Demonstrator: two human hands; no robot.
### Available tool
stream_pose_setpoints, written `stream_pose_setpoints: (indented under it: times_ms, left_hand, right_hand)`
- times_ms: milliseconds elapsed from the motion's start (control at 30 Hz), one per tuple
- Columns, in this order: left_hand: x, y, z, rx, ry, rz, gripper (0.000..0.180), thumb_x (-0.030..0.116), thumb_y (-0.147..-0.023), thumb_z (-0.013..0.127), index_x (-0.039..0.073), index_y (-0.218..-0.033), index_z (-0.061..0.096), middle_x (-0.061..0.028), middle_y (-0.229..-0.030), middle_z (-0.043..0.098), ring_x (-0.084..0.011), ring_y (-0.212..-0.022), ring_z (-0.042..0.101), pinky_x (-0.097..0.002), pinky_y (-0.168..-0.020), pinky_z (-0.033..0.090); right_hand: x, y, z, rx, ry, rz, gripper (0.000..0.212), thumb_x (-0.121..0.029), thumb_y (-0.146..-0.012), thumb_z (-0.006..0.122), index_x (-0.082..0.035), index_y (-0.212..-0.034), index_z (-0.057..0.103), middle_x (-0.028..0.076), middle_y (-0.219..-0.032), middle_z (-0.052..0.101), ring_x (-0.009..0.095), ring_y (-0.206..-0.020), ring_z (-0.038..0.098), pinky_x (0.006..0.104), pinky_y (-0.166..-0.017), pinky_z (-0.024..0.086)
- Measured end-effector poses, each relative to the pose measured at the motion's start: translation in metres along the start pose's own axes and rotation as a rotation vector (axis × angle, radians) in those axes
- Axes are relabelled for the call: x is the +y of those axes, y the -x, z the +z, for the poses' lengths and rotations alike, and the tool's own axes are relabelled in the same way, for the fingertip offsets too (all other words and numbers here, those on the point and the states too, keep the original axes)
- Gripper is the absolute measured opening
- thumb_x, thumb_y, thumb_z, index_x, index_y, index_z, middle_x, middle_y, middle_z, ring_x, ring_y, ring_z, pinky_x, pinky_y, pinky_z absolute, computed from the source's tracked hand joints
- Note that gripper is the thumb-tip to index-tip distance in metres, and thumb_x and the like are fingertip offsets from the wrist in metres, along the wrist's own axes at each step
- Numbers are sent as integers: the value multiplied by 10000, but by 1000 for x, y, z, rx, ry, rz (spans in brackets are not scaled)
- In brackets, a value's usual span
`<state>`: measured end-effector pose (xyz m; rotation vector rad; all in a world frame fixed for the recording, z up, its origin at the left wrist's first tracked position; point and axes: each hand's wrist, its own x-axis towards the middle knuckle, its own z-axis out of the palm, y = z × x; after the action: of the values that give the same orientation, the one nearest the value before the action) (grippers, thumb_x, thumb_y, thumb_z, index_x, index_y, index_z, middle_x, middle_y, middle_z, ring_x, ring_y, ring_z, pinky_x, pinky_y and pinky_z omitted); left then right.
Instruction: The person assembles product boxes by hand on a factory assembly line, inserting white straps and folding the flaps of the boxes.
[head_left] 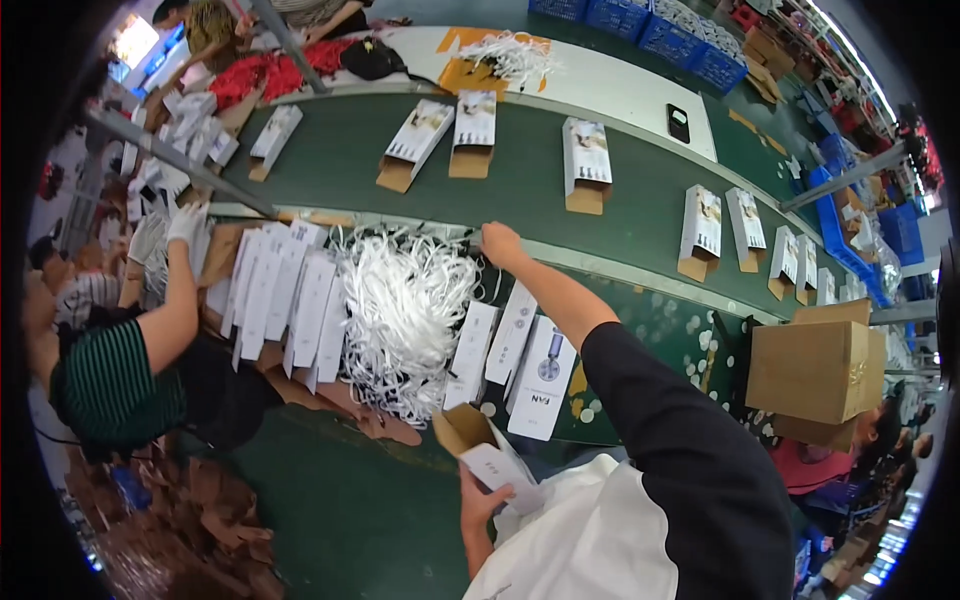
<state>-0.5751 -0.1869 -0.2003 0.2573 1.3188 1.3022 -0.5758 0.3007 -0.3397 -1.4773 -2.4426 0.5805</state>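
My left hand [480, 502] is wrapped around a white carton box [497, 462] close to my body, its brown inside showing at the raised open end. My right arm reaches forward, and my right hand [500, 245] is closed at the far right edge of a heap of white cords [405, 310]; what the fingers hold is too small to make out. Just right of the heap, several white printed fan boxes [541, 378] lean side by side. More white boxes [285, 290] stand in a row on the heap's left.
Beyond the heap runs a green conveyor belt [350, 145] bearing several white boxes [587, 160] with open brown flaps. A large brown carton [808, 368] sits at right. A co-worker in a striped shirt [125, 375] works at left, near a metal rail [180, 160].
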Motion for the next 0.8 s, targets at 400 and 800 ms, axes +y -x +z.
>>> stream_pose_setpoints:
  times_ms: [400, 800]
  left_hand:
    - [126, -106, -69, -256, -856, 273, 764, 167, -498, 937, -20, -1118, 533, -101, -951, 657, -170, -861, 656, -320, -750, 536]
    - [357, -90, 275, -1634, 403, 221, 775, 484, -924, 536, -90, -1409, 347, -223, -1566, 100, -553, -1214, 455, -612, -889, 500]
  right_hand:
    - [-143, 77, -292, -671, -723, -200, 163, -186, -938, 509, -41, -881, 557, 13, -623, 514, 87, -514, 477, 253, -438, 388]
    - [-138, 169, -584, -390, -1497, -658, 208, -254, -990, 500, -61, -1016, 574, 153, -1204, 608, 228, -1132, 586, 368, -1021, 426]
